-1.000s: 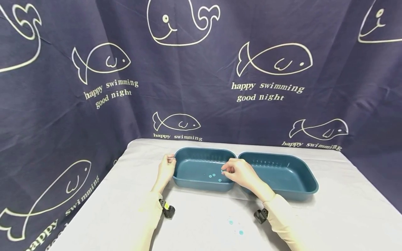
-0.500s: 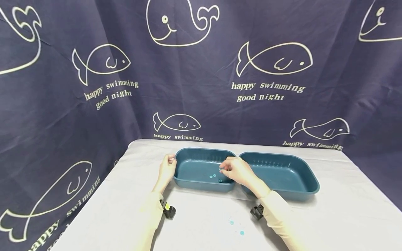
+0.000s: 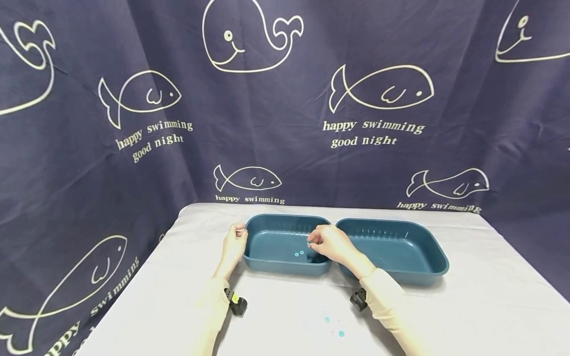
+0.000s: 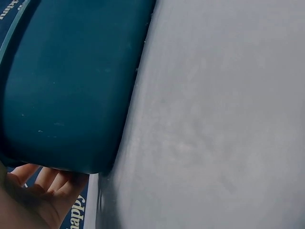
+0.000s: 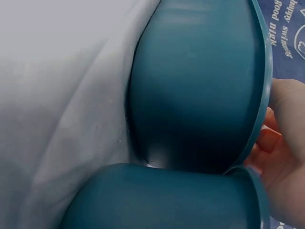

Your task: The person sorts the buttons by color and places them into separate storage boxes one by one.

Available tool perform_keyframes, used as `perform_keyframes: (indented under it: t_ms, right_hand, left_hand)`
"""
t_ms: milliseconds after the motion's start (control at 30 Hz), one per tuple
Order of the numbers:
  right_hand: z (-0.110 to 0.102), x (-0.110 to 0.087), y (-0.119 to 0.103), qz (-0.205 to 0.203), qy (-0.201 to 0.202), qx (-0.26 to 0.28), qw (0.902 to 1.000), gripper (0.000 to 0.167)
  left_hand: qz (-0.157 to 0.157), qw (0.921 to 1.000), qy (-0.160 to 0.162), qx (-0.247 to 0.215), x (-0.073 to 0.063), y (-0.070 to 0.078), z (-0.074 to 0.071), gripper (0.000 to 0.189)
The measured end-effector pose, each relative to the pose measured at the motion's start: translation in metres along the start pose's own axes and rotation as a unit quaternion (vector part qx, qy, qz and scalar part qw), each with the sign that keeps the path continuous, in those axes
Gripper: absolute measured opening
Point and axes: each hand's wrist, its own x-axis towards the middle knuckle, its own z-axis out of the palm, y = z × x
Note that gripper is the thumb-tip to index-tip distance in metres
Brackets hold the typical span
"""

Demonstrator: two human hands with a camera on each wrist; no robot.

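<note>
Two teal plastic bins stand side by side on the white table. At the left end of the left bin [image 3: 285, 269], my left hand [image 3: 233, 244] grips the rim; the left wrist view shows its fingers [image 4: 55, 181] against the end wall. My right hand [image 3: 334, 243] reaches over the inner right end of this bin, thumb and fingertips together. A tiny turquoise disc [image 3: 308, 243] shows at those fingertips. Several similar small discs [image 3: 297, 254] lie on the bin floor just below. In the right wrist view the bin walls hide the fingertips.
The right bin [image 3: 411, 278] stands under my right forearm, its end against the left bin. Two turquoise discs [image 3: 341, 333] lie on the white cloth [image 3: 285, 316] near the front, with faint clear bits around them. A dark blue fish-print curtain [image 3: 303, 133] hangs behind the table.
My right hand has shifted slightly left over the left bin, fingertips still together. My left hand stays at the rim. The whole head view has tilted slightly.
</note>
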Motion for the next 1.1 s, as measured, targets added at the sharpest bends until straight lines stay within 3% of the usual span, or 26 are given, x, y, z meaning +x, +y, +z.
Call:
perform_keyframes:
  t_ms: [767,1100]
  right_hand:
    - [0.0053,-0.0014,0.0040,0.026,-0.016,-0.002,0.9995,0.013]
    - [0.0015,-0.0032,0.0040,0.002,0.004,0.005,1.0000,0.013]
  left_hand:
    - [-0.011,0.9999,-0.004,-0.001,-0.0017,-0.0007,0.0040,0.026]
    - [-0.008,1.0000,0.000,-0.003,-0.0001,0.0017,0.0007,0.026]
